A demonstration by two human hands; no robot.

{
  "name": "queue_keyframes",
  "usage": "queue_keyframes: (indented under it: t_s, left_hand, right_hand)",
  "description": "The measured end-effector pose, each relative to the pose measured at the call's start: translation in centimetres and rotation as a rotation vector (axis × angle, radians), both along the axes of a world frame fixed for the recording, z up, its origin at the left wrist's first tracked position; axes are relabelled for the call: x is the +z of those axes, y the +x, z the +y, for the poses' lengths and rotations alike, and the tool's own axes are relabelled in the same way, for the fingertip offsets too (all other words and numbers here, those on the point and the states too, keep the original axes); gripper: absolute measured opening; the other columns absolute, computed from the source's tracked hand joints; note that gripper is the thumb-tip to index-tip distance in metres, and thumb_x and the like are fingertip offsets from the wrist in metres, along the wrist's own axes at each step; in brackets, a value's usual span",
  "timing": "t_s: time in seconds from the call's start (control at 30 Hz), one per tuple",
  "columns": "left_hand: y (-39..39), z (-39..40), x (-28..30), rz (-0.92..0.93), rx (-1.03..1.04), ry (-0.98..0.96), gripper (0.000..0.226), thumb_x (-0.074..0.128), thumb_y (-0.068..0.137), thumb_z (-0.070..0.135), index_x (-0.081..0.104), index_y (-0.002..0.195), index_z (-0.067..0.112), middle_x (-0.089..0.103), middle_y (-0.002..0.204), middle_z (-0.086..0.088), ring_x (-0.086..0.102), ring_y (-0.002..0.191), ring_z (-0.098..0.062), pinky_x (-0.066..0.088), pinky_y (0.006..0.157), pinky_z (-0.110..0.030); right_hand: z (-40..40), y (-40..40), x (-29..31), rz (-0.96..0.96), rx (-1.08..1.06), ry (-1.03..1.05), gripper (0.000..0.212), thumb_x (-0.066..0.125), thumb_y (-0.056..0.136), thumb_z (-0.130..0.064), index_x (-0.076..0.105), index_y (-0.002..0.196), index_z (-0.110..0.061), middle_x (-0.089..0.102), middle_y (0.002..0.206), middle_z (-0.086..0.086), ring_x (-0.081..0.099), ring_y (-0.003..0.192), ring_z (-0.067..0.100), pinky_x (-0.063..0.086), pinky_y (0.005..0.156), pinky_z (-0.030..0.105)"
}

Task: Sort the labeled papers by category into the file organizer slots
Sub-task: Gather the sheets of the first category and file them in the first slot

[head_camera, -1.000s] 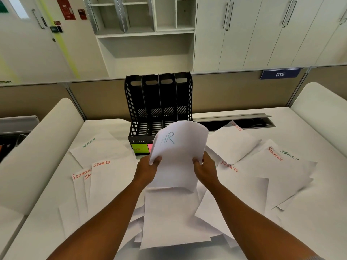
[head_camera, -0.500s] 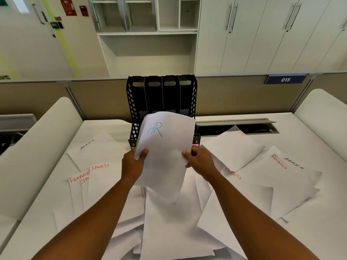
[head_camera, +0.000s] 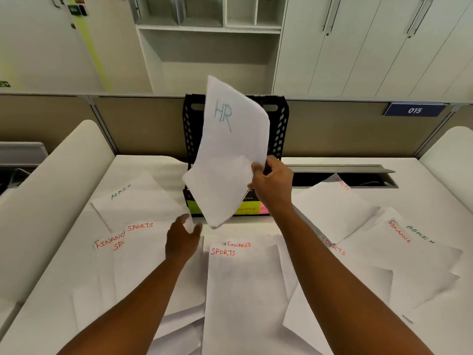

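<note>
My right hand (head_camera: 272, 184) pinches the right edge of a white sheet marked HR (head_camera: 230, 149) and holds it upright in the air, in front of the black file organizer (head_camera: 280, 129). The sheet hides most of the organizer's slots. My left hand (head_camera: 182, 239) hovers lower left of the sheet, fingers apart, holding nothing. Coloured sticky labels (head_camera: 247, 208) run along the organizer's base. On the desk lie loose sheets marked SPORTS (head_camera: 245, 290), FINANCE (head_camera: 399, 252) and ADMIN (head_camera: 133, 198).
More labeled sheets overlap across the white desk (head_camera: 422, 336). An open cable tray (head_camera: 340, 175) lies right of the organizer. Curved white side panels (head_camera: 51, 196) flank the desk, and a beige partition (head_camera: 143, 124) stands behind it.
The HR sheet has risen up in front of the organizer. My left hand has let go of it and dropped; only my right hand holds it now.
</note>
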State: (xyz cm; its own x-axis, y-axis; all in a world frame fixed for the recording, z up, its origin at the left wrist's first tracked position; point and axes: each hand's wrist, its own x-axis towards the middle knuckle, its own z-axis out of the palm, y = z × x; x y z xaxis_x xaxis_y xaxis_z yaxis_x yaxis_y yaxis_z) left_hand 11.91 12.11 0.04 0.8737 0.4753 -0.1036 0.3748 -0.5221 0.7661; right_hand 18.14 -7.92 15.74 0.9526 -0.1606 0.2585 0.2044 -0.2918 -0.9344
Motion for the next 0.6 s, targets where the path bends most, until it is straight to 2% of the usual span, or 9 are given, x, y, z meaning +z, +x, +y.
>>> queue_keyframes:
  t_s: [0.07, 0.1, 0.17, 0.27, 0.37, 0.47, 0.53, 0.6]
  left_hand:
    - [-0.2, -0.3, -0.8, 0.08, -0.105, 0.094, 0.064, 0.064, 0.086, 0.046, 0.045, 0.14, 0.016, 0.049, 0.143, -0.009, 0.044, 0.133, -0.027, 0.04, 0.107, -0.04]
    - [-0.1, -0.4, -1.2, 0.119, -0.146, 0.131, 0.069, 0.063, 0.085, 0.05, 0.043, 0.141, 0.017, 0.046, 0.146, -0.007, 0.041, 0.136, -0.026, 0.037, 0.11, -0.041]
    - [-0.2, -0.6, -1.9, 0.195, -0.219, 0.211, 0.075, 0.059, 0.083, 0.06, 0.037, 0.144, 0.021, 0.036, 0.153, -0.006, 0.031, 0.142, -0.024, 0.029, 0.115, -0.044]
    - [0.0, -0.8, -2.6, 0.298, -0.283, 0.309, 0.086, 0.05, 0.079, 0.073, 0.028, 0.148, 0.025, 0.019, 0.16, -0.006, 0.014, 0.148, -0.024, 0.018, 0.117, -0.051]
    - [0.2, -0.9, -2.9, 0.33, -0.31, 0.346, 0.096, 0.051, 0.074, 0.077, 0.022, 0.149, 0.025, 0.011, 0.161, -0.005, 0.007, 0.149, -0.024, 0.014, 0.118, -0.052]
    - [0.3, -0.7, -3.1, 0.358, -0.337, 0.382, 0.101, 0.058, 0.073, 0.073, 0.017, 0.15, 0.023, 0.007, 0.162, -0.005, 0.003, 0.15, -0.025, 0.012, 0.118, -0.052]
    - [0.3, -0.5, -3.3, 0.387, -0.352, 0.418, 0.104, 0.061, 0.073, 0.071, 0.013, 0.151, 0.022, 0.006, 0.162, -0.006, 0.003, 0.149, -0.026, 0.013, 0.118, -0.051]
    - [0.4, -0.3, -3.6, 0.417, -0.361, 0.444, 0.106, 0.063, 0.072, 0.07, 0.011, 0.151, 0.022, 0.006, 0.161, -0.006, 0.006, 0.149, -0.026, 0.015, 0.118, -0.05]
  right_hand:
    - [1.3, 0.4, 0.2, -0.023, -0.03, -0.06, 0.018, 0.055, 0.093, -0.017, 0.056, 0.077, -0.007, 0.065, 0.081, 0.011, 0.068, 0.067, 0.027, 0.06, 0.059, 0.041]
    - [1.9, 0.6, 0.2, -0.039, -0.044, -0.082, 0.019, 0.054, 0.093, -0.017, 0.054, 0.075, -0.01, 0.063, 0.08, 0.009, 0.066, 0.07, 0.027, 0.059, 0.061, 0.043]
    - [3.2, 0.9, 0.3, -0.095, -0.077, -0.132, 0.021, 0.053, 0.092, -0.014, 0.049, 0.072, -0.014, 0.057, 0.075, 0.004, 0.059, 0.068, 0.021, 0.052, 0.056, 0.035]
    - [4.8, 1.3, 0.3, -0.159, -0.092, -0.23, 0.02, 0.05, 0.092, -0.01, 0.045, 0.073, -0.014, 0.051, 0.074, 0.003, 0.044, 0.066, 0.015, 0.031, 0.053, 0.021]
    - [6.0, 1.9, 0.3, -0.178, -0.09, -0.307, 0.014, 0.05, 0.093, -0.01, 0.051, 0.079, -0.009, 0.052, 0.08, 0.006, 0.042, 0.069, 0.015, 0.026, 0.053, 0.016]
    - [7.6, 2.6, -0.1, -0.166, -0.093, -0.324, 0.012, 0.049, 0.093, -0.009, 0.053, 0.083, -0.005, 0.052, 0.084, 0.008, 0.043, 0.072, 0.016, 0.027, 0.054, 0.021]
    - [8.6, 3.2, -0.5, -0.14, -0.091, -0.304, 0.011, 0.048, 0.093, -0.009, 0.051, 0.083, -0.006, 0.051, 0.086, 0.008, 0.044, 0.073, 0.016, 0.031, 0.056, 0.022]
    - [9.5, 3.9, -0.9, -0.108, -0.099, -0.261, 0.013, 0.046, 0.093, -0.009, 0.044, 0.08, -0.009, 0.047, 0.086, 0.006, 0.04, 0.069, 0.014, 0.029, 0.053, 0.016]
